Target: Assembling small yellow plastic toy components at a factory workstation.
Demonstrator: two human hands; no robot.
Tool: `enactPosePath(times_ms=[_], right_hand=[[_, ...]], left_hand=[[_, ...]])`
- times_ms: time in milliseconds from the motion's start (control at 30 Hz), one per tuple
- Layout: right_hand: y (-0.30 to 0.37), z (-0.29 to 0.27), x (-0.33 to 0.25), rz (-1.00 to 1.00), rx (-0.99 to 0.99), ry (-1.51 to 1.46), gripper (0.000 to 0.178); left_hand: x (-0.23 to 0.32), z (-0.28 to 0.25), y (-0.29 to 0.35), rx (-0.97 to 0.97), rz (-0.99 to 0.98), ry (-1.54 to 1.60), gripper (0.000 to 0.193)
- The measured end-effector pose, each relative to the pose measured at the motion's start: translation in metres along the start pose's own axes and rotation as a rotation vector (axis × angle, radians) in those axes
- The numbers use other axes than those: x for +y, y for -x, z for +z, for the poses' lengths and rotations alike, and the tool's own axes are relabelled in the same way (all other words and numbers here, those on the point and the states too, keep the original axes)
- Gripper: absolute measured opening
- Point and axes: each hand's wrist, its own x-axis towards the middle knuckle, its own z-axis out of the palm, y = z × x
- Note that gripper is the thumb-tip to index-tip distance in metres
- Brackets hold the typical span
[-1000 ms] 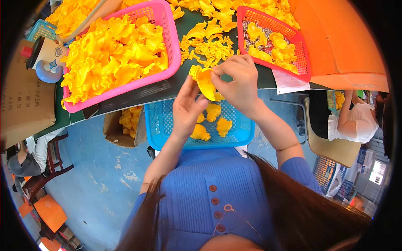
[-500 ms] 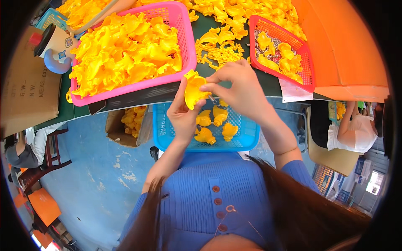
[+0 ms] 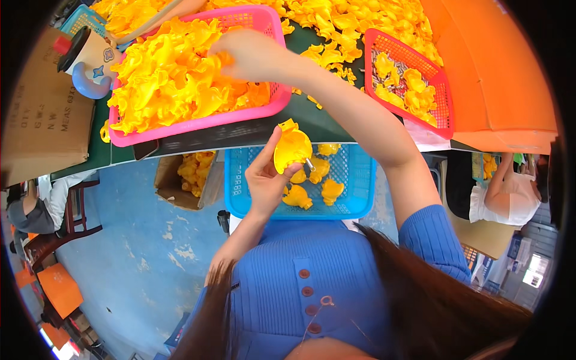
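Observation:
My left hand [image 3: 267, 174] grips a yellow plastic shell [image 3: 293, 148], its hollow side showing and a small metal pin [image 3: 309, 164] sticking out at its lower right. This is held above a blue basket [image 3: 235, 195] in front of my body, where several rounded yellow pieces [image 3: 298, 197] lie. My right hand [image 3: 249, 55] reaches over to the pink basket [image 3: 198, 123], which is heaped with yellow plastic shells [image 3: 174, 78]. Its fingers are bent down onto the heap at the basket's right part; whether they grasp a shell is hard to make out.
A red basket [image 3: 445, 114] with metal pins and yellow pieces stands at the right, beside an orange panel [image 3: 498, 72]. A cup [image 3: 90, 60] and a cardboard box [image 3: 45, 120] are at the left. More yellow shells cover the table's far side. Other people sit at both sides.
My right hand has left the yellow shell and swung up and left to the pink basket. My left hand still holds the shell, slightly lower and tilted more open toward me.

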Motion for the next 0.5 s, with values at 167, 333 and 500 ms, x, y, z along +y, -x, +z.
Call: enactPosePath(times_ms=[167, 333, 500], right_hand=[[0.073, -0.062, -0.004, -0.167, 0.302, -0.068, 0.032], [0.203, -0.062, 0.007, -0.01, -0.142, 0.142, 0.04], [0.253, -0.061, 0.025, 0.121, -0.16, 0.195, 0.048]], left_hand=[[-0.006, -0.008, -0.005, 0.029, -0.055, 0.107, 0.069], [-0.014, -0.008, -0.014, -0.106, -0.29, 0.382, 0.069], [-0.02, 0.003, -0.029, -0.171, -0.357, 0.436, 0.064]])
